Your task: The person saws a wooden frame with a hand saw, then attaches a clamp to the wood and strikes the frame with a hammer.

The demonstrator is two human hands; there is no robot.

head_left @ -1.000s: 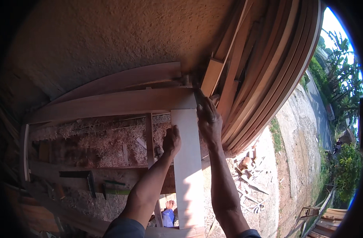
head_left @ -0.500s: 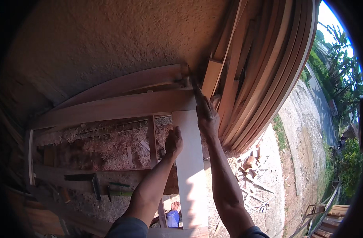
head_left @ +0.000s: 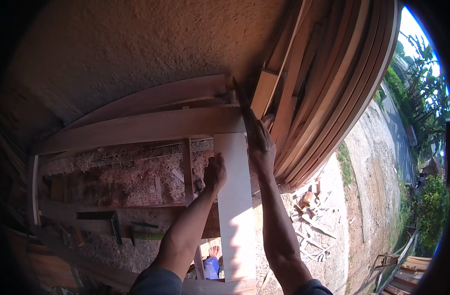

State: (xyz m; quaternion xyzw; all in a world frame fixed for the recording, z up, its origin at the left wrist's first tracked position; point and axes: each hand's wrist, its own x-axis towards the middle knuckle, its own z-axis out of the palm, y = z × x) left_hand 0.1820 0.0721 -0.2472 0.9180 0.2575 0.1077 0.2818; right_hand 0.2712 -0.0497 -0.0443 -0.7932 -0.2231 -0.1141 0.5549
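Nearest of all, down between the two forearms, a bare foot and something blue show on the ground, beside the near end of one pale plank that runs away from the person. To the left, on the low surface, lie three or so hand tools; a dark square is the plainest, the rest are too small to tell. Beyond them one heap of wood shavings fills the space under the frame.

The left hand rests on the plank's left edge about halfway up, fingers curled over the edge and pressed together. The right hand is farther off, at the plank's far right corner, fingers closed on a dark thin tool whose tip points up to where the plank meets the long cross board. What the tool is I cannot tell.

By my reading the plank is being fitted or marked against that cross board; the next move would want the left hand to keep the plank from sliding while the right works at the joint.

Farther still, a second curved board lies above the first, against the rough wall. To the right leans a stack of long boards, too many and too close to count. Offcuts litter the ground on the right.
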